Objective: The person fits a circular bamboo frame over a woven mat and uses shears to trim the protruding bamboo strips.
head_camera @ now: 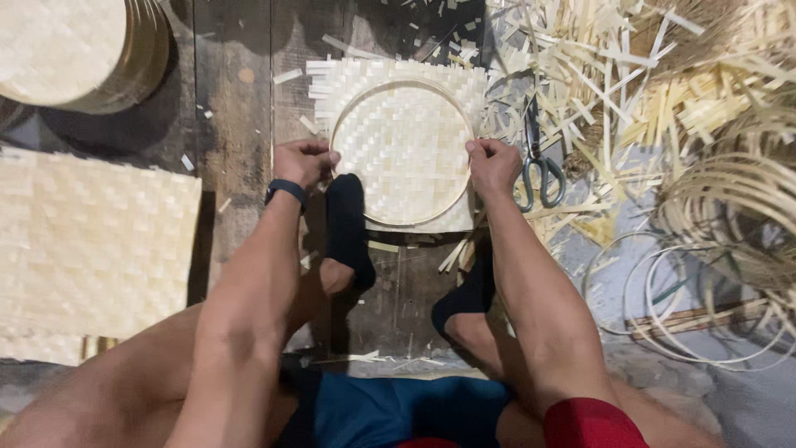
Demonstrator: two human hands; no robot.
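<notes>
Two bare forearms reach out from the near edge, past blue shorts (398,411) and a patch of red cloth (593,425) on the right. Between the arms, two feet in dark socks rest on the plank floor (240,108); the left sock (347,224) has its toe touching the near edge of a woven mat, and the right sock (466,294) lies nearer, just below the mat's near right corner.

Farther out, the left hand (304,162), with a dark band (286,189) at its wrist, closes thumb and fingers on the left side of a thin round bamboo hoop (404,80). The right hand (492,164) pinches the same hoop on its right side. That hoop lies flat on the square woven mat (402,141), which sits in the middle of the floor between the hands, its cut strip ends sticking out along its far and left edges.

Just right of the right hand lie scissors (537,166) with grey-green handles, points aimed far. Beyond them and to the right spreads a heap of loose bamboo strips (630,75), with coiled thin rings (705,290) nearer on the right.

On the left lies a large woven sheet (91,241), and at the far left corner stands a stack of round woven lids (75,50).
</notes>
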